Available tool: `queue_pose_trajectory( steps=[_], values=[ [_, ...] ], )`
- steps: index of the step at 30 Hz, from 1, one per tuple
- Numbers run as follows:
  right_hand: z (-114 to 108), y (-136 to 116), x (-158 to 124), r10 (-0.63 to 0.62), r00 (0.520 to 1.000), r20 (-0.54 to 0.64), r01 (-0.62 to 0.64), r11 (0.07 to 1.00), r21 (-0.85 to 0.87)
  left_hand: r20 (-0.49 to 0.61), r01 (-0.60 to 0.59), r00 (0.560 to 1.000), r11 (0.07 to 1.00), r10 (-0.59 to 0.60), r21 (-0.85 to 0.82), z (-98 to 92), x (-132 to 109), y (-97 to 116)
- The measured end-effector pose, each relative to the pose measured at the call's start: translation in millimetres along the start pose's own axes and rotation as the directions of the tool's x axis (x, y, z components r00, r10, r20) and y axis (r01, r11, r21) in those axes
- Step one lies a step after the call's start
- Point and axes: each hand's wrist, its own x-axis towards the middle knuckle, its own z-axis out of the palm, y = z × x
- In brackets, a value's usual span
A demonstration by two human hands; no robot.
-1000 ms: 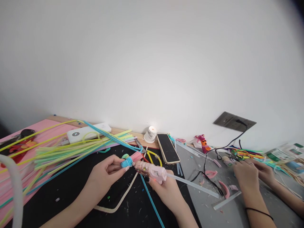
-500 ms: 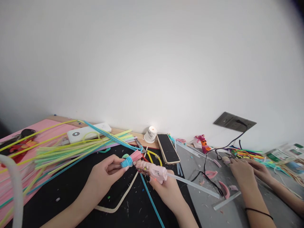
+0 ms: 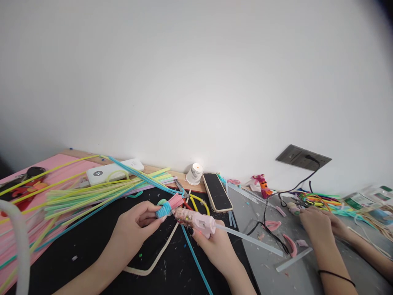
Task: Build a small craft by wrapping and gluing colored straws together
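Observation:
Between the thumb and fingers of my left hand (image 3: 135,227) is a small pipe-cleaner piece (image 3: 163,209), wrapped in blue with a pink tuft at one end and some green behind. My right hand (image 3: 216,248) is closed round a pale pink hot glue gun (image 3: 204,222). Its dirty, glue-crusted nozzle end points left and meets, or nearly meets, the blue wrapping; exact contact I cannot tell. From the gun's rear a long clear glue stick (image 3: 251,239) sticks out to the right. Pliers with red and yellow handles (image 3: 196,203) lie just behind the gun.
Bundled pastel pipe cleaners (image 3: 101,200) and a white power bank (image 3: 115,170) lie at left. A paper cup (image 3: 194,174) and a phone (image 3: 217,191) stand near the wall. At right, another person's hands (image 3: 316,223) work beside a black cord (image 3: 265,217) and a pink-orange figure (image 3: 262,185).
My hands, the pipe-cleaner piece and the glue gun stay almost in place. The other person's hands have shifted slightly.

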Motion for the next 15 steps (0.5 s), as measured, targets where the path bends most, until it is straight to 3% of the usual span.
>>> queue_pose_trajectory(
  steps=[3,15],
  values=[
    [-0.1,-1.1,-0.2,0.047,0.999,0.010,-0.046,0.999,-0.010,0.005,0.006,1.000,1.000,-0.006,-0.011,0.3,0.0,0.6],
    [-1.0,-1.5,1.2,0.035,0.998,0.054,-0.035,0.999,-0.007,0.022,0.043,0.999,0.998,-0.042,-0.044,1.0,-0.3,0.2]
  ],
)
